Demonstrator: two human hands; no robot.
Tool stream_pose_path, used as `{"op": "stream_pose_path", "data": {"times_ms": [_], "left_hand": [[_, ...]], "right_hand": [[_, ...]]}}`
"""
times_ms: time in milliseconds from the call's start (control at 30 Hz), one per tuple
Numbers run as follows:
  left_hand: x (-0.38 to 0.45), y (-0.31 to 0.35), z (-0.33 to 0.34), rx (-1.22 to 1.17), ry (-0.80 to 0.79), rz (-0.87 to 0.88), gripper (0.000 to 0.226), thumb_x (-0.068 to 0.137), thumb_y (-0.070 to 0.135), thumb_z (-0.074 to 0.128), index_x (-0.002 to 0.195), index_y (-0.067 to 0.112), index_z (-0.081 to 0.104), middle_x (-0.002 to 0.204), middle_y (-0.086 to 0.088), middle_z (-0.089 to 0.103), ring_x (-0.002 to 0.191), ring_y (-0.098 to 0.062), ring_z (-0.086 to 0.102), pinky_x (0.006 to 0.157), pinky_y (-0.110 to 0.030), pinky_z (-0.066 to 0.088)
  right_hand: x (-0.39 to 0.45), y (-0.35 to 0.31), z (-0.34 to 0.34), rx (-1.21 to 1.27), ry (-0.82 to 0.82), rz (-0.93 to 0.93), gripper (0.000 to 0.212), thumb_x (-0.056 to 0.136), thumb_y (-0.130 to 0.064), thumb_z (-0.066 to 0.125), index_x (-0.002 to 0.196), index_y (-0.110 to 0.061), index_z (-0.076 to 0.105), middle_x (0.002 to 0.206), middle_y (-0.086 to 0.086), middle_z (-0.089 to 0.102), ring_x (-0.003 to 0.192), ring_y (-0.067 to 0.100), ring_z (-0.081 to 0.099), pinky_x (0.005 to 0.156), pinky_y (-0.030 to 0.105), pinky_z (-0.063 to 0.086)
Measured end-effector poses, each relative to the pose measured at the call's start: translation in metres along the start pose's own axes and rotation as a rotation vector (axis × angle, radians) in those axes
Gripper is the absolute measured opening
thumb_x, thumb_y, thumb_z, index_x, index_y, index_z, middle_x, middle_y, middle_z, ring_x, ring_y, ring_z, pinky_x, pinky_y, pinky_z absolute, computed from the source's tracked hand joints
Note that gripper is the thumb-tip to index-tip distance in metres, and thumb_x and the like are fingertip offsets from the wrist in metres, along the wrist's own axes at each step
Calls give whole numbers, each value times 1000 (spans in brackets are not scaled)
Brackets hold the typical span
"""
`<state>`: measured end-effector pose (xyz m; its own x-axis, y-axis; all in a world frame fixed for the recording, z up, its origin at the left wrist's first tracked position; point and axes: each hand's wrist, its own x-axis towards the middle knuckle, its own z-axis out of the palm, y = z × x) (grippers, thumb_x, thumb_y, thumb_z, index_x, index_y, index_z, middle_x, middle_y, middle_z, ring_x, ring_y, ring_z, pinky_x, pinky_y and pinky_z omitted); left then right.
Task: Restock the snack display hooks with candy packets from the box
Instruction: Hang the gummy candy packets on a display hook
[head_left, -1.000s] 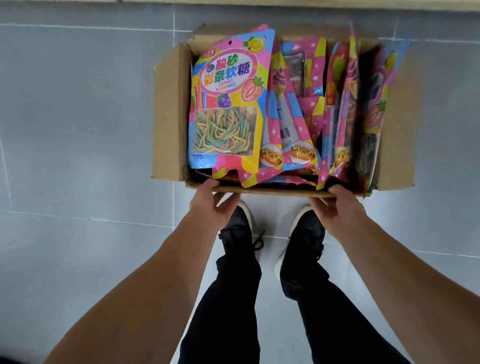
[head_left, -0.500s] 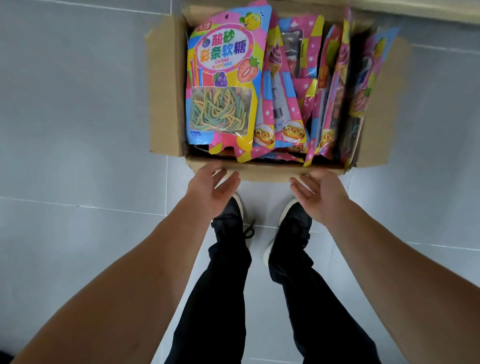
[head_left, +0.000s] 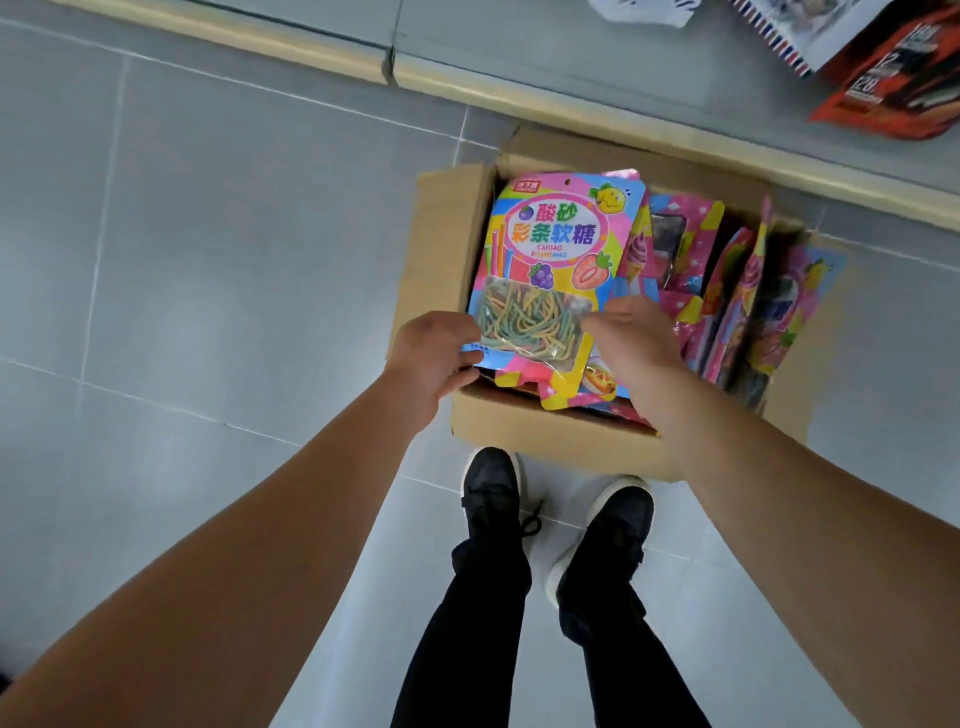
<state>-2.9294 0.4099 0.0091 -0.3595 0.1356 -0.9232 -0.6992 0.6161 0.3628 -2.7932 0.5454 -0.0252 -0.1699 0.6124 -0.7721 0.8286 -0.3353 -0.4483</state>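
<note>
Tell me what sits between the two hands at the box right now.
In the head view, the rainbow-strip candy packet lies between the left hand and right hand, its clear window of coloured strips filling the gap, over the cardboard box.

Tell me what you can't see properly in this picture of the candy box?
- Display hooks: outside the head view.
- Right hand fingers: hidden behind its own back, so its grip is unclear.
- Packets under the top candy packet: covered by it.
- Red packets: cut off by the top-right edge.
- Cardboard box bottom: hidden by packets.
</note>
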Motion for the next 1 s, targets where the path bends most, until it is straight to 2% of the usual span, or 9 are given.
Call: {"op": "stream_pose_path", "data": {"times_ms": [200, 433, 567, 667, 767, 833, 867, 900, 1000], "left_hand": [[32, -3, -5, 53, 12, 16, 16, 95, 9, 53, 87, 18, 64, 114, -14, 66, 106, -24, 66, 92, -38, 55], [24, -9, 1, 116, 99, 71, 8, 69, 19, 63, 75, 17, 59, 78, -10, 50, 73, -23, 46, 68, -39, 43], [-9, 4, 8, 195, 127, 169, 15, 77, 23, 71, 81, 25, 57, 90, 2, 59, 82, -23, 59, 75, -35, 49], [-47, 20, 5, 218, 58, 218, 41, 70, 32, 79, 107, 19, 68, 106, 4, 70, 96, -20, 68, 88, -38, 55], [-104, 42, -1, 113, -103, 206, 24, 75, 16, 76, 99, 13, 74, 98, -9, 75, 89, -28, 72, 82, -39, 56], [-141, 55, -4, 112, -124, 250, 18, 80, 4, 71, 97, 8, 74, 97, -17, 74, 86, -31, 71, 78, -39, 56], [-169, 63, -7, 122, -125, 275, 17, 80, 3, 71, 96, 6, 74, 99, -20, 73, 88, -34, 71, 80, -43, 57], [-194, 70, -8, 126, -129, 295, 16, 80, 3, 71, 95, 6, 74, 101, -22, 72, 92, -39, 70, 83, -48, 56], [-263, 90, -10, 131, -142, 330, 12, 80, 2, 70, 89, 9, 74, 102, -23, 72, 96, -42, 69, 87, -56, 55]], "right_hand": [[39, -4, 26, -54, 101, 64, 29, 86, -35, 67, 103, -12, 65, 95, 8, 63, 83, 26, 59, 63, 29, 38], [16, 9, 8, 324, -6, 100, 19, 75, -29, 64, 88, -15, 63, 80, 6, 50, 74, 21, 45, 65, 37, 40], [-22, 4, -30, 382, -95, 15, 9, 84, -21, 62, 82, -27, 68, 81, 2, 51, 81, 22, 44, 75, 39, 39], [-58, -7, -61, 371, -150, -10, 20, 74, -30, 63, 91, -24, 70, 89, 14, 56, 86, 32, 55, 79, 46, 45], [-105, -24, -92, 398, -163, 0, 31, 71, -32, 64, 100, -22, 68, 96, 22, 55, 109, 53, 56, 94, 61, 46], [-138, -36, -108, 436, -144, -7, 35, 68, -32, 66, 101, -19, 66, 110, 37, 50, 96, 17, 43, 90, 78, 38], [-159, -46, -121, 442, -125, -9, 38, 65, -35, 67, 100, -20, 67, 111, 38, 50, 122, 51, 33, 88, 79, 39], [-179, -54, -132, 435, -101, -16, 39, 63, -38, 67, 99, -23, 68, 105, 35, 54, 107, 57, 55, 87, 75, 45], [-235, -79, -167, 437, -67, -83, 33, 62, -39, 66, 93, -31, 72, 89, 9, 65, 99, 43, 65, 85, 57, 53]]}}
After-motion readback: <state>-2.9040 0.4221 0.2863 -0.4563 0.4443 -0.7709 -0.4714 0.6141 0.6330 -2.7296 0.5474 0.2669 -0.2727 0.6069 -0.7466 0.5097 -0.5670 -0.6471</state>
